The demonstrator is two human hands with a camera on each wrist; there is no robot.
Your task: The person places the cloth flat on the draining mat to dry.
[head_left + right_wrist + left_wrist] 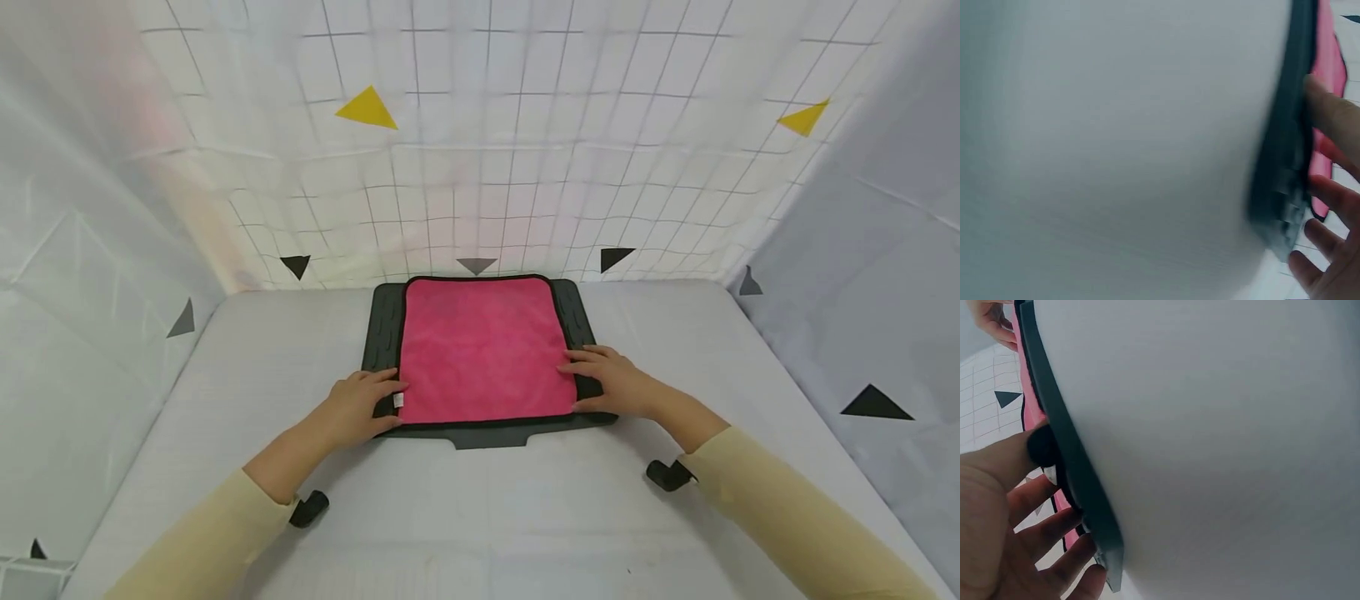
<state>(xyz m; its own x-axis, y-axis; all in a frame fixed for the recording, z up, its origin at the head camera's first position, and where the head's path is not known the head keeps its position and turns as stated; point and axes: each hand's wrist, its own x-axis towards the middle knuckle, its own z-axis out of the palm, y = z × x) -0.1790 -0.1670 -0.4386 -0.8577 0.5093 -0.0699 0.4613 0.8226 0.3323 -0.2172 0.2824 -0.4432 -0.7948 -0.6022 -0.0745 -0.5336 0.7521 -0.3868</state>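
A pink cloth point(483, 350) with black trim lies spread flat over a dark grey board point(386, 325). The board's ridged sides show to the left and right of it. At the cloth's lower left corner, beside a small white tag point(398, 401), my left hand point(358, 408) rests with fingers spread on the edge. Across from it, my right hand point(611, 383) touches the right edge, thumb by the lower corner and fingers extended onto the pink. Seen from the left wrist, the fingers point(1047, 534) lie along the board's side. The right wrist view has the fingers point(1332, 194) likewise spread there.
The board lies on a white table point(480, 508) near a white gridded curtain point(487, 167) at the back. Plain white sheets point(90, 317) with dark triangles hang at both sides. Black wrist devices point(309, 508) stick out below the sleeves.
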